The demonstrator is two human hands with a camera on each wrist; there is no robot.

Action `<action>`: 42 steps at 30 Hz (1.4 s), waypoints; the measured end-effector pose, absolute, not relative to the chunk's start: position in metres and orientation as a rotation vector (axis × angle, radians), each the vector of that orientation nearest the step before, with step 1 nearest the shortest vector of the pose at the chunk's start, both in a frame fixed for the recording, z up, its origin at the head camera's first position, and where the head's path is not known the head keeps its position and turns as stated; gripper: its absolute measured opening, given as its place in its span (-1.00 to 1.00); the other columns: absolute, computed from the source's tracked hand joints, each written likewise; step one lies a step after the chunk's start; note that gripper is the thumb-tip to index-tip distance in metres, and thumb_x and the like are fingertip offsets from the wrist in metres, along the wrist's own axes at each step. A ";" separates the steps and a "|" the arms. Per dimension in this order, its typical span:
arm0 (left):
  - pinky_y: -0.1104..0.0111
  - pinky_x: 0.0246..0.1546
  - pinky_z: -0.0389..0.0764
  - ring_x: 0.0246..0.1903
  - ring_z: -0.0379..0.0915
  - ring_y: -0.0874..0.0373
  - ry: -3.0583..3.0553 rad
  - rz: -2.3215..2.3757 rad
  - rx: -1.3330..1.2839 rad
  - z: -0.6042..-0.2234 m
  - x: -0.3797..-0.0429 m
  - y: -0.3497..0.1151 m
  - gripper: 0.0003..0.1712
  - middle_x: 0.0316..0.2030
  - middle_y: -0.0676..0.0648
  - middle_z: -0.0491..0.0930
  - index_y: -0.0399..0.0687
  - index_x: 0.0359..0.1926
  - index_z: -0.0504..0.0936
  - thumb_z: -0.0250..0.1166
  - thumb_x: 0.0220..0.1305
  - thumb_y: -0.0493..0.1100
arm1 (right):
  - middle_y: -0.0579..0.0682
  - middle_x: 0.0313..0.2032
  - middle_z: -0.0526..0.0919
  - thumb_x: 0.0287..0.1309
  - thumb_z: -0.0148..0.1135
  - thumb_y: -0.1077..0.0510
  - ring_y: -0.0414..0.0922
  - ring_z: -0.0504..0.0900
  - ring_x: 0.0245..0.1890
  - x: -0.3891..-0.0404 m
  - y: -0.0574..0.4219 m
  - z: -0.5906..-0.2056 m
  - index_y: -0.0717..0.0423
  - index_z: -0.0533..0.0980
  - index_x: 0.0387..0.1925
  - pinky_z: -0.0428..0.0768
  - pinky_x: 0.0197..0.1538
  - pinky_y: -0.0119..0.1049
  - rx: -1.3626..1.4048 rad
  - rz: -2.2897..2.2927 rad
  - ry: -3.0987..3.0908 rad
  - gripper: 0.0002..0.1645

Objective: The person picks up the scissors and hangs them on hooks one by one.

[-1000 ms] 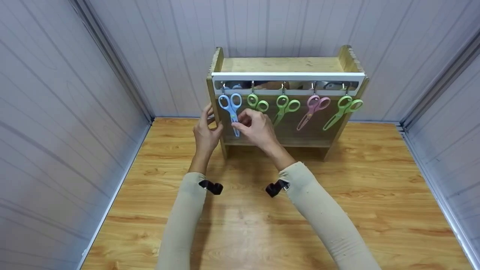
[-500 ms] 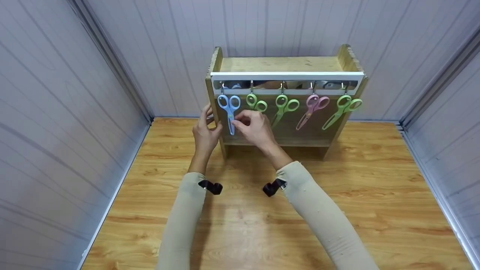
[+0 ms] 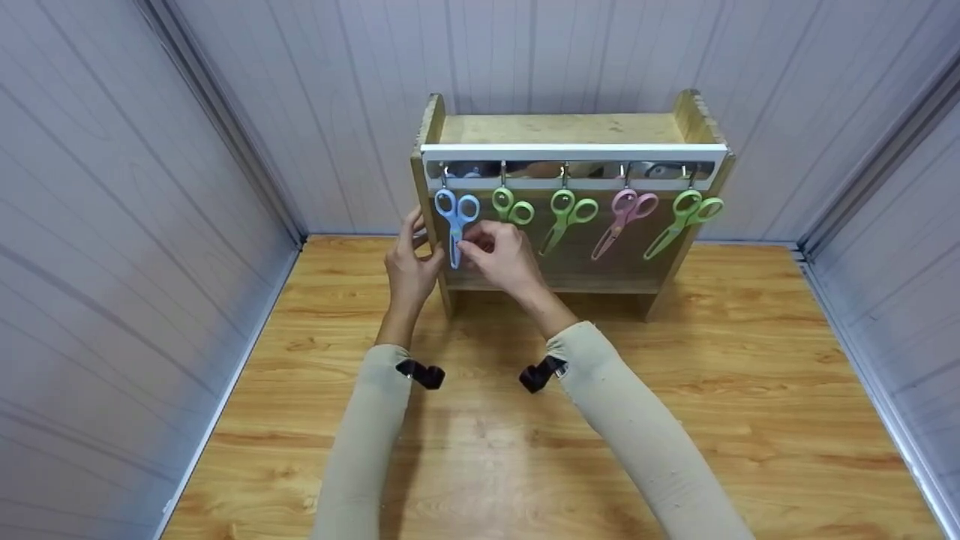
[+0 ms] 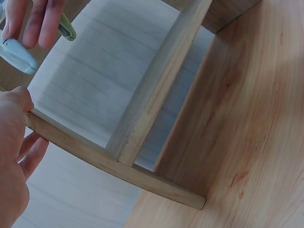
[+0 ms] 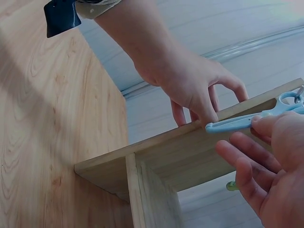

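A pair of blue scissors (image 3: 457,214) hangs by one finger ring at the leftmost hook of the rack, blades down. My right hand (image 3: 504,255) pinches its blades between thumb and index finger; in the right wrist view the other fingers are loosely bent. My left hand (image 3: 411,270) grips the left side panel (image 4: 90,154) of the wooden shelf (image 3: 562,129), thumb at the front edge and fingers round the outer side. Green scissors (image 3: 513,207), more green scissors (image 3: 567,217), pink scissors (image 3: 625,217) and a last green pair (image 3: 682,223) hang to the right.
The white hook rail (image 3: 574,153) runs across the shelf's upper front, with a reflective strip. The shelf stands on a wood-grain floor (image 3: 487,435) against the back wall (image 3: 495,52). Panelled walls rise at left and right.
The blades of the blue scissors have swung left toward the side panel, and my right hand has moved left with them. My left hand stays in place.
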State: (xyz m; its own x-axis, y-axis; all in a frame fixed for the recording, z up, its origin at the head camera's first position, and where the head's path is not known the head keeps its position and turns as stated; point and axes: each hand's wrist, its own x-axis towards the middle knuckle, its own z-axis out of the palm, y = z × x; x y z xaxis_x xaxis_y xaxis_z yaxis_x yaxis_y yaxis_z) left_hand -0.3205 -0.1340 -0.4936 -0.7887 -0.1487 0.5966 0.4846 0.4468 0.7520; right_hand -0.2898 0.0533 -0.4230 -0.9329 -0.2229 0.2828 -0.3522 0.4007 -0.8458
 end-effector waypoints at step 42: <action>-0.13 0.05 0.92 0.19 0.83 -0.36 -2.164 -1.482 -0.331 -0.488 -0.317 -0.143 -0.28 0.33 -0.40 0.72 -0.28 0.57 0.48 0.44 0.45 -0.44 | 0.26 -0.12 0.92 0.69 0.22 0.12 0.19 0.93 -0.07 -0.254 0.120 -0.452 0.21 0.78 0.09 0.90 0.08 -0.08 0.705 1.505 -2.502 -0.69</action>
